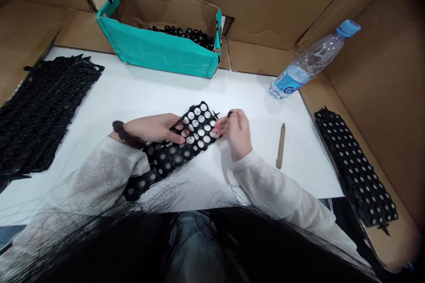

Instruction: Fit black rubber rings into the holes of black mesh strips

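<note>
Dark hair [186, 247] is seen at 6 o'clock, nearest the camera, with pale knit sleeves [109, 172] reaching out from it. A black ring sheet [175, 150] is laid slantwise on the white tabletop [133, 93] at frame centre, running from 7 o'clock up towards 1 o'clock. The near holes are filled with dark rings; the far holes are seen empty.

The left hand [156, 129] is laid across the sheet from 9 o'clock, fingers stretched almost flat on top; any grip underneath cannot be told. A dark band [120, 130] is worn at that wrist. The right hand [237, 132] is curled at 3 o'clock of the sheet, fingertips pinched on its far right edge.

A wooden stick [280, 146] is lying just right of the right hand, apart from it. A right stack [357, 168] of black sheets is set at 4 o'clock by the table edge. A left stack [43, 115], bigger, is spread at 9 o'clock.

A water bottle [308, 64] is tilted at 2 o'clock against the cardboard walls [282, 4]. A teal box [159, 51] holding loose black rings [189, 35] is placed at 12 o'clock, farthest off.
</note>
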`<control>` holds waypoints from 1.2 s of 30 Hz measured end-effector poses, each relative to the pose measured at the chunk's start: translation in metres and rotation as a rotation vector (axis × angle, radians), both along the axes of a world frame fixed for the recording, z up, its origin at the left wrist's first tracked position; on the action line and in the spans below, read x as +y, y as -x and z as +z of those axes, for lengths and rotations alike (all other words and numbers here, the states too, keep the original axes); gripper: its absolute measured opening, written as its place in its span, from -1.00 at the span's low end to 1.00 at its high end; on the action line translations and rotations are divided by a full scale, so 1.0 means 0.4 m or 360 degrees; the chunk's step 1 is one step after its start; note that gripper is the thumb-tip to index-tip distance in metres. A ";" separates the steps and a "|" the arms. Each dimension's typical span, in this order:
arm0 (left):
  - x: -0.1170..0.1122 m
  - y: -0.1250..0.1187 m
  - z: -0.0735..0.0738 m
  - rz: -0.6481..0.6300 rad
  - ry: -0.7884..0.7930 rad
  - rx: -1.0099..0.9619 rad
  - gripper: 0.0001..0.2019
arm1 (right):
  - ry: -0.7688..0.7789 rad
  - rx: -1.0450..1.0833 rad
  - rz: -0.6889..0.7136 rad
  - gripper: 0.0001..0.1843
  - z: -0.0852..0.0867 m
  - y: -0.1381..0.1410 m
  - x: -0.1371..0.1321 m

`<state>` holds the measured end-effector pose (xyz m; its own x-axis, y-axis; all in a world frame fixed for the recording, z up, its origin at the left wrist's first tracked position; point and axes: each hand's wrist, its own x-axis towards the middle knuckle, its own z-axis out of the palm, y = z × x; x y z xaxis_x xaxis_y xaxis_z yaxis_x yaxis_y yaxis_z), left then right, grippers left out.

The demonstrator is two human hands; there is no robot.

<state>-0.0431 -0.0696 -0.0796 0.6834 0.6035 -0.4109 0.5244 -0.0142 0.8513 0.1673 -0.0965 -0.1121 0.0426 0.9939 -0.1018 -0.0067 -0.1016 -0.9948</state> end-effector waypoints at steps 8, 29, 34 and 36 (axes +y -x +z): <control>-0.019 -0.006 0.032 -0.0055 0.0096 0.0075 -0.66 | -0.0541 -0.0604 0.0372 -0.87 0.016 -0.008 -0.066; -0.023 -0.023 0.041 0.0180 0.0038 0.0249 -0.74 | -0.0822 -0.0935 0.0373 -0.87 0.004 0.026 -0.101; -0.020 -0.020 0.033 0.0180 0.0103 0.0148 -0.75 | -0.0263 -0.0447 0.0466 -0.85 0.004 0.038 -0.093; -0.019 -0.020 0.031 0.0159 0.0127 0.0126 -0.75 | -0.0056 -0.0275 0.0485 -0.82 0.010 0.041 -0.092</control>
<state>-0.0353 -0.0774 -0.0674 0.5852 0.6301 -0.5104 0.5852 0.1075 0.8037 0.1509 -0.1334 -0.1081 -0.2428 0.9664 -0.0846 0.1876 -0.0388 -0.9815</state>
